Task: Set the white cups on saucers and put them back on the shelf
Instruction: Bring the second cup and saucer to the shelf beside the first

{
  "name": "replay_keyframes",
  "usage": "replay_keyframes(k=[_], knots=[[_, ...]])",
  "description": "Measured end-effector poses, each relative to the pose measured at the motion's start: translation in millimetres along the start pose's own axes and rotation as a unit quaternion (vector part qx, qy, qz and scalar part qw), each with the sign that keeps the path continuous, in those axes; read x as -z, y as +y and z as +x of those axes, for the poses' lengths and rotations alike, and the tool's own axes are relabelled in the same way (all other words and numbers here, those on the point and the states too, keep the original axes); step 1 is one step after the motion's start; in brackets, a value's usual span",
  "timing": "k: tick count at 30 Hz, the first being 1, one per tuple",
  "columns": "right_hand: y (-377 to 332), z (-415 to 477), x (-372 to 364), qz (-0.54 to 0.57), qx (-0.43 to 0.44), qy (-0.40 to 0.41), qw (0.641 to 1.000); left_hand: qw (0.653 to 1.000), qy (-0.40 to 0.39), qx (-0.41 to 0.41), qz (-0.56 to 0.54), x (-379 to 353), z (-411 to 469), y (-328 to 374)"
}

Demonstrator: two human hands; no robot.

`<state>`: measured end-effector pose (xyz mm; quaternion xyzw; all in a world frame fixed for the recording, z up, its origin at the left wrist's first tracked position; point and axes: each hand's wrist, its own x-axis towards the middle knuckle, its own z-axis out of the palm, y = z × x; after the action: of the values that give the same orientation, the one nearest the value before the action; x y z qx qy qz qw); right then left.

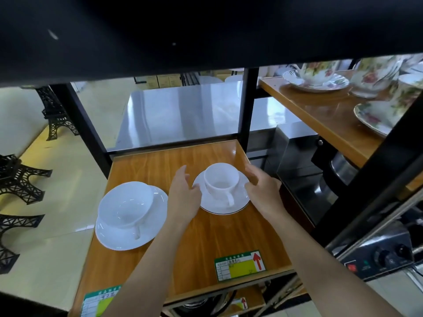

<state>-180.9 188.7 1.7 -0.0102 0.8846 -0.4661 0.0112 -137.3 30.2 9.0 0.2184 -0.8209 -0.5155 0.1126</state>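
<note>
Both hands flank the right saucer [223, 202] on the shelf [206, 236]: left hand [183, 195] and right hand [263, 191] loosely open at its rim (cup [220, 180] centred between, handle toward the person).

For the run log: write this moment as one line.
stage: placing on shelf | left hand: open, at saucer rim | right hand: open, at opposite rim | cup: upright on saucer | second cup and saucer: shelved left

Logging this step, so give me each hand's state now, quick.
Left hand: open, fingertips at the left rim of the black-rimmed saucer, not gripping.
Right hand: open, fingers at that saucer's right rim, holding nothing.
</note>
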Motion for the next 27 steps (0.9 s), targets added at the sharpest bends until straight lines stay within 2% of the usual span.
replay_keyframes(k=[6,14,17,20,23,27], knots=[[2.1,-5.2,1.2,-0.016,0.045,-0.078,0.996,0.989,-0.105,-0.101,0.010,-7.3,-10.9,-6.9],[13.8,-6.2,0.5,-0.009,0.057,-0.091,0.994,0.990,-0.103,-0.096,0.019,-10.6,-10.5,-5.2],[11.1,-8.7,3.0,0.000,0.061,-0.056,0.997,0.990,-0.103,-0.091,0.030,-6.1,-12.9,-2.8],[-2.4,-12.2,8.6,0.031,0.086,0.027,0.995,0.990,-0.048,-0.112,0.069,11.5,-17.6,1.5],[-20.0,-16.1,5.8,0.040,0.163,0.086,0.982,0.982,0.093,-0.154,0.054,42.9,-25.2,4.9],[-47.8,-28.9,-22.7,0.033,0.250,0.045,0.967,0.957,0.231,-0.174,-0.021,86.3,-29.1,-9.0]])
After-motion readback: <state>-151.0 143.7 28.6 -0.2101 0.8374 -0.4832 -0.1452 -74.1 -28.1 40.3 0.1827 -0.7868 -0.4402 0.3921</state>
